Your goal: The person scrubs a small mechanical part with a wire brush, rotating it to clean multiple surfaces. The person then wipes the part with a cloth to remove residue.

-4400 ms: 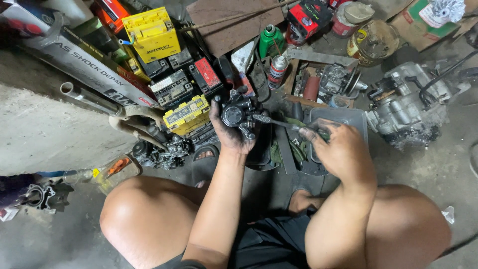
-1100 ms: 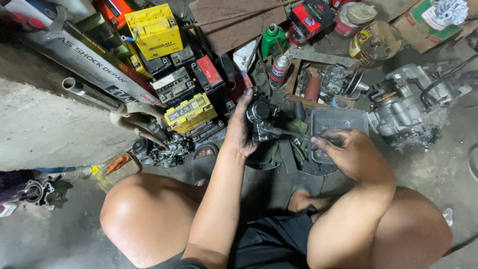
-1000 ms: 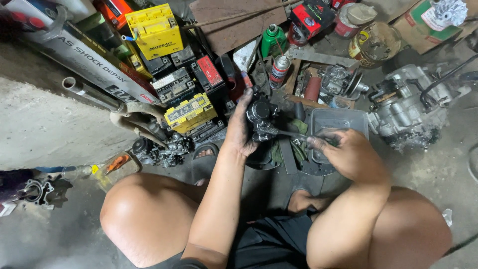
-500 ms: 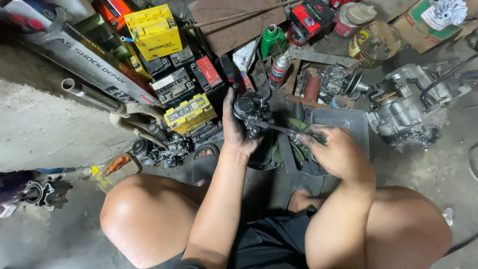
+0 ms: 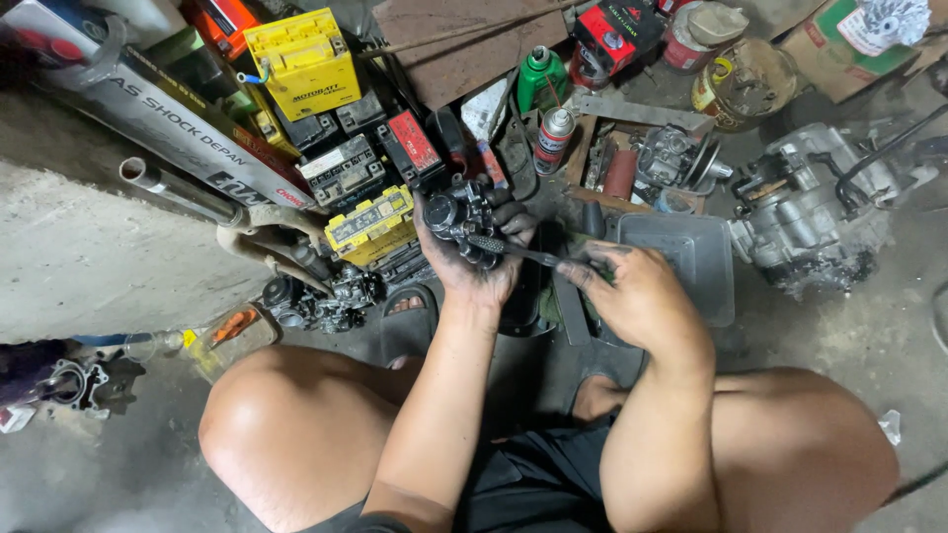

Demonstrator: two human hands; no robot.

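Note:
I crouch over a greasy floor. My left hand (image 5: 481, 259) grips a small dark carburettor-like engine part (image 5: 460, 216), held up in front of my knees. In my right hand (image 5: 637, 294) I hold a screwdriver (image 5: 523, 253), its shaft lying across to the left with the tip against the part. Both hands are black with grease. The screwdriver's handle is hidden inside my right fist.
Yellow and black batteries (image 5: 373, 219) and a metal pipe (image 5: 178, 191) lie at left. A grey plastic tray (image 5: 681, 259) sits behind my right hand, an engine block (image 5: 820, 209) at right. Spray cans (image 5: 553, 138), a green bottle (image 5: 541, 77) and loose parts crowd the back.
My left hand has shifted the part a little left and back, and my right hand with the screwdriver has followed it. The clutter around has not moved.

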